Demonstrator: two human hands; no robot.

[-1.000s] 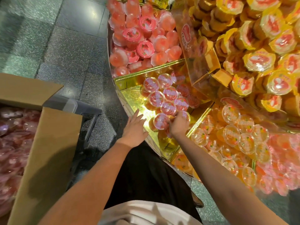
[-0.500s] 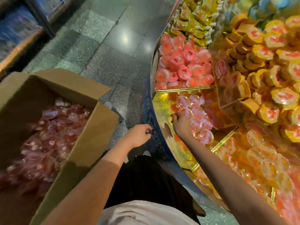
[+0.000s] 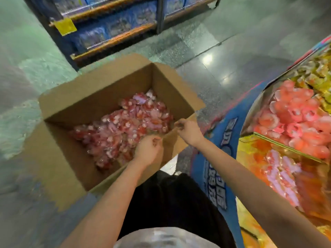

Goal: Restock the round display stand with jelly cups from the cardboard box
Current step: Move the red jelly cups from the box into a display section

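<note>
Reaching over the cardboard box point(image 3: 100, 90), your left hand point(image 3: 148, 151) and right hand point(image 3: 188, 130) hover with loosely curled fingers, holding nothing, above the jelly cups point(image 3: 125, 126); the round display stand point(image 3: 279, 140) sits right

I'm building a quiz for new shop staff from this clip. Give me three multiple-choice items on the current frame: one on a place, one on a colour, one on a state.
1. Where are both hands?
A. Over the cardboard box
B. On the shelves
C. In the display stand

2. What colour are the jelly cups in the box?
A. Green
B. Red and pink
C. Blue

3. What state is the box in?
A. Taped shut
B. Empty
C. Open, flaps out

Answers:
1 A, the left hand and right hand are at the box's near edge.
2 B, the heap is red and pink.
3 C, the flaps spread outward and the cups show.
</note>
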